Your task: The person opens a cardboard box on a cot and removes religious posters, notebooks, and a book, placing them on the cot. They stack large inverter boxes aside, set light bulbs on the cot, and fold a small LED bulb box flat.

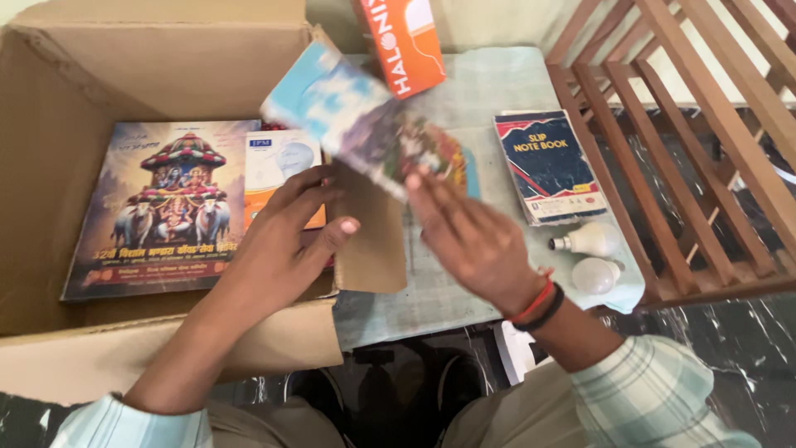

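Head view: holding a blurred picture booklet point(365, 116) up over the gap between the open cardboard box point(50, 166) and the cloth-covered surface point(489, 91).

Long axis running from upper left to lower right, tilted, lower-right end nearest the right hand point(473, 241).

Right grip: fingers reaching up under that lower edge, apparently pinching it; too blurred to confirm.

Left hand point(286, 241) sitting lower and to the left, over the box rim, fingers loosely curled, thumb out, touching the box flap point(373, 241); not clearly touching the booklet.

Booklet lying up and away from both hands, nearer the right.

Lying inside the box: large illustrated poster book point(166, 207) flat, orange-white carton point(278, 170) beside it.

Orange bulb carton point(402, 41) standing just behind the booklet.

Resting on the surface, well right: dark blue notebook point(547, 166), two white bulbs point(593, 257) near the wooden rack point(688, 149).
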